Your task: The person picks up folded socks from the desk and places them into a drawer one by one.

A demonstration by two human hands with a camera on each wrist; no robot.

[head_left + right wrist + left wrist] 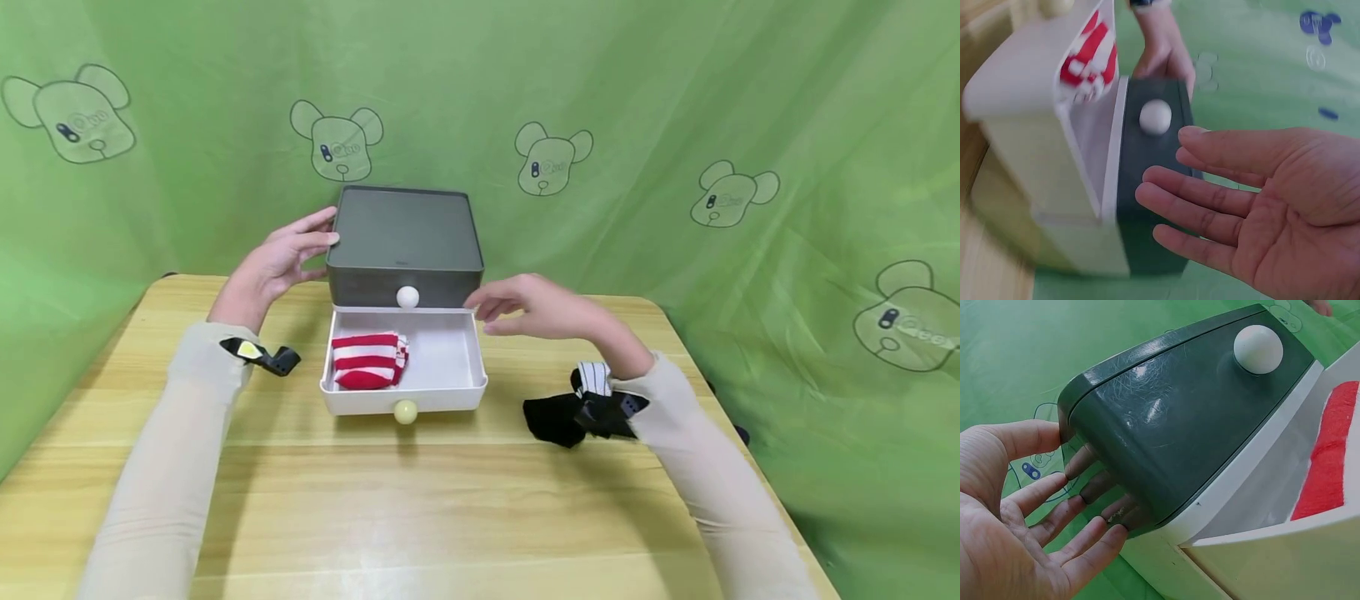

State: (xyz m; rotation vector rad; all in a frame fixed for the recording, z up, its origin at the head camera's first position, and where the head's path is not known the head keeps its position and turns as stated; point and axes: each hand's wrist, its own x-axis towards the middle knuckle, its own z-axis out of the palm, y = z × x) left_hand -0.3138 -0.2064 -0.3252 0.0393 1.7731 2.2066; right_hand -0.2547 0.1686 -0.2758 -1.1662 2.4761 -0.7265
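Note:
A small two-drawer box stands on the table, with a dark grey top (405,229) and a white round knob (407,297) on its upper drawer. The white lower drawer (450,354) is pulled out and shows a pale yellow knob (406,412). Folded red-and-white striped socks (365,362) lie in its left part. My left hand (281,258) touches the box's left side with extended fingers, its thumb at the top edge. Beside the box's right front corner hovers my right hand (536,308), fingers spread and nothing in the palm (1310,219).
On the wooden table (450,517), a black sock (553,419) lies right of the drawer, partly behind the right wrist's camera strap. A white piece with dark stripes (595,377) sits next to it. A green curtain (465,83) hangs behind the table.

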